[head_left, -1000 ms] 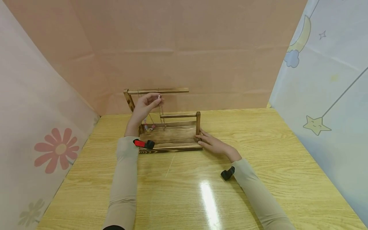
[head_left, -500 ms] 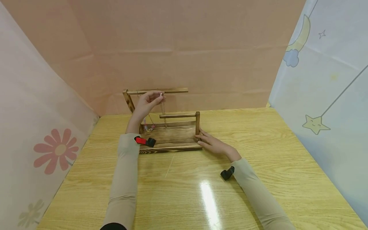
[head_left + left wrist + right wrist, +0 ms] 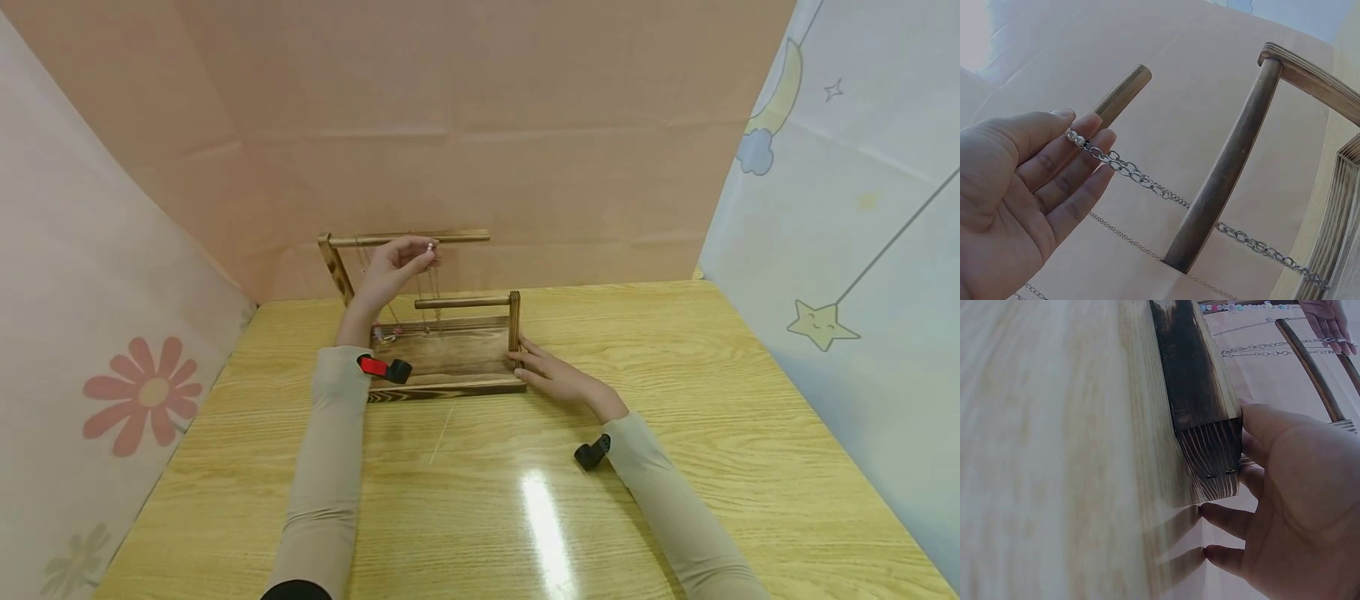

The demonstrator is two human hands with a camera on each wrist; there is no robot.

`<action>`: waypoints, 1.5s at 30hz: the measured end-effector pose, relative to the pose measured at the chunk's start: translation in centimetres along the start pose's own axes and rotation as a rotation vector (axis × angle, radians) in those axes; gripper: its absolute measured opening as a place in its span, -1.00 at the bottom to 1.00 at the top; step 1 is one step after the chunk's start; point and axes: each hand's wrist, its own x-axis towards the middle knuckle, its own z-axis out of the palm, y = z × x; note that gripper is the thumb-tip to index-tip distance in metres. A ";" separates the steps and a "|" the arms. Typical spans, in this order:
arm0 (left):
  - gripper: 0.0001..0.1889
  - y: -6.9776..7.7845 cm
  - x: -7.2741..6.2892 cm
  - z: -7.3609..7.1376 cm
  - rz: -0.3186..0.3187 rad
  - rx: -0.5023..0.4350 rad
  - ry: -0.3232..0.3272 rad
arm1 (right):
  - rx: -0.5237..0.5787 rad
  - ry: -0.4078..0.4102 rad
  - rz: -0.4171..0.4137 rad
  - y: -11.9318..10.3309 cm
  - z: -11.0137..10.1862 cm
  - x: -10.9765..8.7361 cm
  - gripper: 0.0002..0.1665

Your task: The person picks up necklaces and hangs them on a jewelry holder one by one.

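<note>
My left hand [image 3: 390, 268] pinches the pearl-beaded end of a silver chain necklace [image 3: 1129, 174] between thumb and fingertips, just in front of the upper rod [image 3: 468, 236] of a wooden jewelry stand [image 3: 457, 354]. From the fingers the chain hangs down, passing behind the lower rod [image 3: 1229, 165] in the left wrist view. My right hand [image 3: 558, 379] grips the right end of the stand, its fingers around the burnt-striped base end [image 3: 1213, 456] and post. Other thin chains hang near the left hand, one with colored beads [image 3: 386, 334] low on the left.
The stand sits on a yellow wood-grain table [image 3: 450, 483] near the back. A pinkish backdrop [image 3: 570, 167] rises behind it. Printed cloth walls flank both sides, with a flower [image 3: 153, 392] on the left and a star [image 3: 822, 325] on the right.
My left hand has shifted a little to the right along the upper rod, carrying the chain necklace. The right hand keeps its place on the stand.
</note>
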 end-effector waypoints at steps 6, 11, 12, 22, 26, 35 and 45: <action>-0.71 0.1 0.1 0.4 -0.009 0.015 -0.001 | -0.011 0.002 0.006 0.0 0.0 -0.1 -0.38; -0.70 0.1 0.2 0.7 -0.020 0.026 0.000 | -0.010 0.001 0.009 -0.2 -0.1 -0.1 -0.38; -0.70 0.1 0.2 0.7 -0.017 0.028 0.000 | -0.010 0.000 0.010 -0.2 -0.1 -0.1 -0.38; -0.70 -2.2 1.2 1.0 0.010 -0.021 0.009 | -0.003 0.001 0.013 -0.2 -0.1 -0.1 -0.37; -0.70 -2.1 1.3 1.2 0.003 -0.035 -0.001 | 0.001 0.001 0.013 -0.3 -0.1 -0.2 -0.38; -0.71 0.2 0.9 2.0 -0.011 -0.034 -0.034 | 0.004 0.002 0.008 -0.3 -0.1 -0.1 -0.38; -0.72 0.4 1.2 2.4 0.024 -0.016 -0.047 | 0.007 0.001 0.008 -0.3 -0.1 0.0 -0.39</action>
